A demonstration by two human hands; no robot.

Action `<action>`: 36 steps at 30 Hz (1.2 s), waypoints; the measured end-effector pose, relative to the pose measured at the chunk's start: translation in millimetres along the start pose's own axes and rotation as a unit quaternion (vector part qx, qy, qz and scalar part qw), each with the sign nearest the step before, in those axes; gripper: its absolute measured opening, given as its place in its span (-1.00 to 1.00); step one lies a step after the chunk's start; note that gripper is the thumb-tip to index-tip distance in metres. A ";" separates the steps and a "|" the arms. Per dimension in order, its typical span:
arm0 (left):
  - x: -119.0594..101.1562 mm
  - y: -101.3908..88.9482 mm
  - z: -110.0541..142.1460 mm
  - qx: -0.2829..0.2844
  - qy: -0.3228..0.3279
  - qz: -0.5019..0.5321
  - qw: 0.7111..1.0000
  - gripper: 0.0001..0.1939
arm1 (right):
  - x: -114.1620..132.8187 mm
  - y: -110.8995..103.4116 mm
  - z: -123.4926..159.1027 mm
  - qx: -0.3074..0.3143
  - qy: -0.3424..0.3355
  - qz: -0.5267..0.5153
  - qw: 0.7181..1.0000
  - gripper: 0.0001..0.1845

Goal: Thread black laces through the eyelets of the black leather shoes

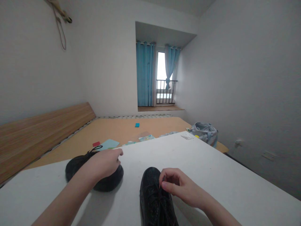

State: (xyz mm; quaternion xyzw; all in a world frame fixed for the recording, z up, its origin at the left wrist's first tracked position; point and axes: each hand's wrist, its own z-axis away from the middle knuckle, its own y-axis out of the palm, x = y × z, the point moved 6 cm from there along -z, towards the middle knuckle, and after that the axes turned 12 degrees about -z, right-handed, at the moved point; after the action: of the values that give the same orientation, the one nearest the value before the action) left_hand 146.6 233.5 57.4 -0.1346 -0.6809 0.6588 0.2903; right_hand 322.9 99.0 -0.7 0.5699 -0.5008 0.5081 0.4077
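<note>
My left hand (103,163) lies over a black shoe (109,182) that sits on its side on the white table (223,169), with its dark lace (95,149) sticking out behind my wrist. Close to the table's near edge stands a second shoe, of black leather (152,197), with its toe pointing away from me. My right hand (176,185) is at that shoe's laced top, its thumb and fingers pinched together on the lacing. The pinch hides the lace ends.
Beyond the table lies a tan bed mat (122,130) with a red card (96,144), a pale blue card (108,144) and a small blue item (137,125). A wooden board (39,135) leans on the left, and a grey bag (204,133) sits at the right.
</note>
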 end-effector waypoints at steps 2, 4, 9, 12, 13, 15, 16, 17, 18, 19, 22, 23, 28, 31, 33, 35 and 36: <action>-8.5 -5.1 -5.1 -0.066 0.014 0.043 0.997 -0.58 | 1.4 -2.8 0.1 -0.023 -0.009 0.003 1.000 -0.64; -23.2 -8.8 -9.3 -0.125 0.023 0.095 0.987 -0.61 | 4.4 -6.9 1.0 -0.056 -0.031 0.025 0.998 -0.68; -62.0 -0.4 -21.5 -0.199 0.019 0.295 0.934 -0.67 | 4.3 -19.4 3.0 -0.147 -0.083 0.147 0.975 -0.70; -74.6 6.8 -27.0 -0.209 0.038 0.393 0.895 -0.60 | -3.0 -25.0 0.1 -0.190 -0.093 0.207 0.955 -0.47; -77.9 7.3 -27.1 -0.212 0.048 0.420 0.881 -0.59 | -5.2 -25.5 -1.8 -0.197 -0.097 0.224 0.950 -0.42; -87.1 5.9 -24.0 -0.211 0.078 0.463 0.857 -0.56 | -6.8 -25.6 -5.1 -0.215 -0.112 0.270 0.932 -0.34; -94.0 4.3 -20.9 -0.207 0.099 0.476 0.849 -0.54 | -5.3 -26.1 -5.5 -0.235 -0.126 0.304 0.914 -0.31; -102.6 2.5 -16.9 -0.198 0.126 0.483 0.844 -0.53 | -2.6 -26.6 -5.0 -0.259 -0.142 0.345 0.891 -0.29; -112.1 0.4 -12.0 -0.189 0.154 0.482 0.842 -0.52 | 0.8 -26.9 -3.7 -0.282 -0.157 0.387 0.864 -0.27; -122.4 -1.6 -6.6 -0.176 0.187 0.473 0.843 -0.51 | 4.4 -27.1 -2.1 -0.298 -0.170 0.421 0.840 -0.26; -143.8 -6.8 8.8 -0.144 0.255 0.429 0.855 -0.45 | 12.4 -33.4 1.6 -0.307 -0.175 0.455 0.818 -0.30; -146.1 -8.6 12.9 -0.137 0.267 0.416 0.859 -0.43 | 14.3 -39.3 2.9 -0.311 -0.163 0.450 0.821 -0.35; -136.5 -8.7 24.7 -0.083 0.292 0.344 0.888 -0.43 | 15.3 -102.2 20.6 -0.439 -0.024 0.412 0.798 -0.60; -138.4 -1.5 30.3 -0.026 0.351 0.284 0.892 -0.62 | 14.5 -141.3 36.7 -0.487 0.002 0.407 0.773 -0.63; -142.0 0.7 33.3 -0.008 0.380 0.266 0.886 -0.66 | 13.6 -162.3 48.9 -0.506 0.011 0.404 0.762 -0.64; -144.2 1.2 35.2 0.008 0.386 0.264 0.884 -0.67 | 12.8 -176.5 61.4 -0.517 0.021 0.401 0.756 -0.65; -144.0 1.6 35.8 0.016 0.381 0.263 0.886 -0.70 | 12.5 -180.6 67.6 -0.520 0.025 0.400 0.755 -0.65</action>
State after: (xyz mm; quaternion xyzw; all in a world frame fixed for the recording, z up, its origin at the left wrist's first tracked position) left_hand 240.3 122.9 25.8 -0.5447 -0.4464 0.6202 0.3456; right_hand 512.1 61.2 9.5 0.0057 -0.8598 0.3003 0.4130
